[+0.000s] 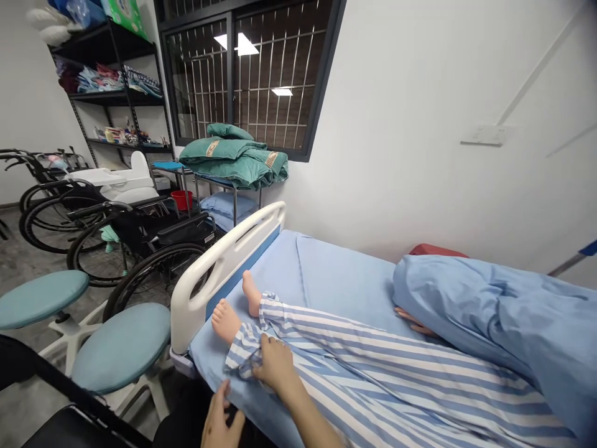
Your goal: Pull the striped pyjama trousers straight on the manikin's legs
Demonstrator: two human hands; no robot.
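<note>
Two bare feet (227, 320) of a figure lying on the bed show near the footboard, and I cannot tell whether it is a manikin. Blue-and-white striped trousers (354, 339) cover its legs. My right hand (276, 364) is closed on the nearer trouser leg just above the cuff, its thumb on the near side. Below it, by the mattress edge, my left hand (222, 422) is held with fingers apart and nothing in them. A blue quilt (485, 323) covers the upper body, with part of a hand (414, 320) showing under its edge.
A white footboard (224, 261) closes the bed's end. Beyond stand wheelchairs (158, 249) and two round stools (124, 348). Folded green quilts (237, 155) lie on a stand under the window. A black shelf rack (116, 93) holds clothes. A wall (420, 124) borders the far side.
</note>
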